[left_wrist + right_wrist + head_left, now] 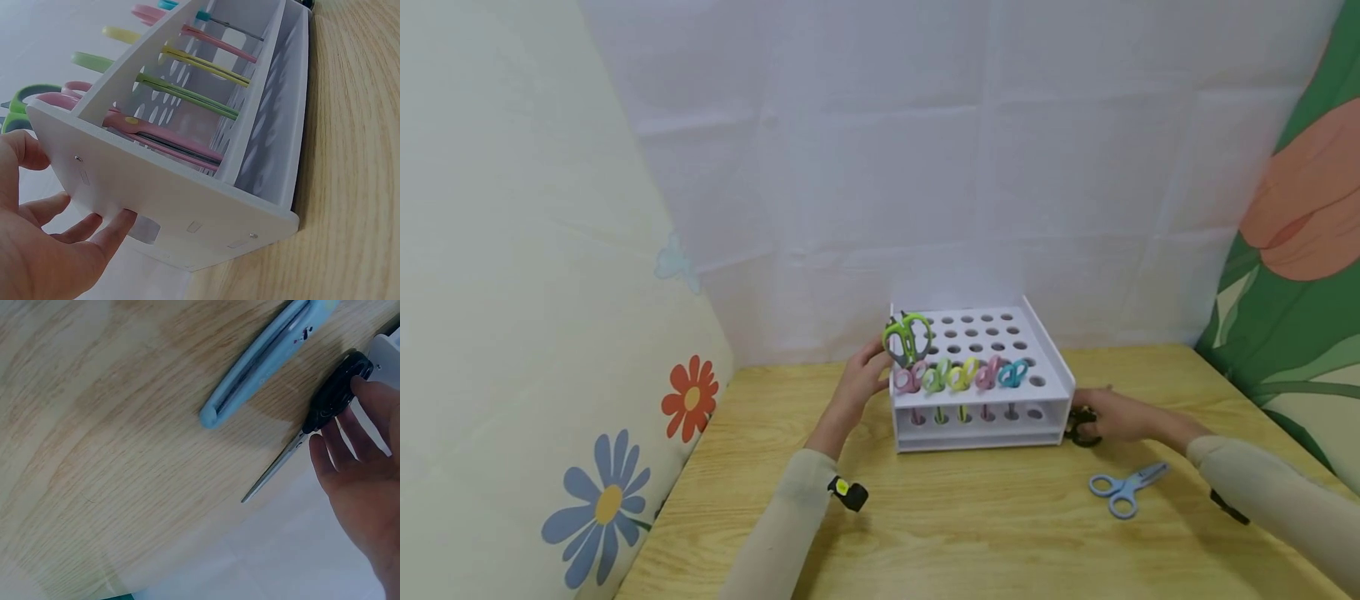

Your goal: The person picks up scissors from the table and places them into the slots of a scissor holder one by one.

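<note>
A white rack (1052, 337) with rows of round holes stands on the table. Pink, light green, yellow and teal scissors (1012, 374) sit upright along its front row, handles up. Green-and-grey scissors (907, 339) stand behind them at the left. My left hand (859, 379) rests its extended fingertips on the rack's left side panel (156, 194). By the rack's right side, my right hand (1112, 415) pinches the black handle of metal-bladed scissors (337, 390) between thumb and fingers. Light blue scissors (1126, 489) lie nearer, on the table.
The wood-grain table (970, 533) extends around the rack. A white cloth (850, 167) hangs behind it. Flower-patterned cloths stand at the left (512, 292) and right (1307, 333). Black wrist cameras are worn on both sleeves.
</note>
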### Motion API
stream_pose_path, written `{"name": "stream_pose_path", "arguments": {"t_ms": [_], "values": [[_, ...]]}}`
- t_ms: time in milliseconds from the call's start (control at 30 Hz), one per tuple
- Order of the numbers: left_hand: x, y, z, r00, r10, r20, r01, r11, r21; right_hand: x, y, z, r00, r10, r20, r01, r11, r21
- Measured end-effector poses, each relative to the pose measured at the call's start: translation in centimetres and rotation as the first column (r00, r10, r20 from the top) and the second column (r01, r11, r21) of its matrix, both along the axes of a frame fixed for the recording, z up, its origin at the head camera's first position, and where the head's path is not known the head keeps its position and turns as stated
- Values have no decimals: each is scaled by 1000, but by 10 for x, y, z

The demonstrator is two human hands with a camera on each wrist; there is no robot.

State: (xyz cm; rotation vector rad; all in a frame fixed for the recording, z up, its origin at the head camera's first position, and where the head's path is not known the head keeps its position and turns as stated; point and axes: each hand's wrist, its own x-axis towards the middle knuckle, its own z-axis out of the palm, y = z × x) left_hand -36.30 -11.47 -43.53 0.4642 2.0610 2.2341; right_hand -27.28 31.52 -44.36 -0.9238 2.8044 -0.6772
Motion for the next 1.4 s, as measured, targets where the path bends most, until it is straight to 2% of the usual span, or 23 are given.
{"name": "stream_pose_path", "arguments": {"t_ms": [200,367,533,700,967,1133,1400], "values": [[0,0,0,1000,-10,9,10,1000,6,0,8,-6,999,-46,1,46,999,-12],[1,0,1,1000,-5,13,5,1000,-11,2,15,-12,995,-92,-49,91,996,-16],[1,0,1,1000,-3,12,3,1000,-6,4,19,-16,988,-88,-128,88,996,-6],[1,1,1,1000,-5,11,5,1000,-4,6,20,-17,983,-91,-160,90,996,-15],[1,0,6,1000,-5,21,5,1000,-15,3,23,-16,971,-127,-202,111,990,-86],[1,-1,7,1000,-9,21,9,1000,-11,0,25,-13,979,-92,-180,57,980,-189],[3,-2,5,999,-9,36,10,1000,-27,2,25,-8,994,-65,-84,38,956,-289]]}}
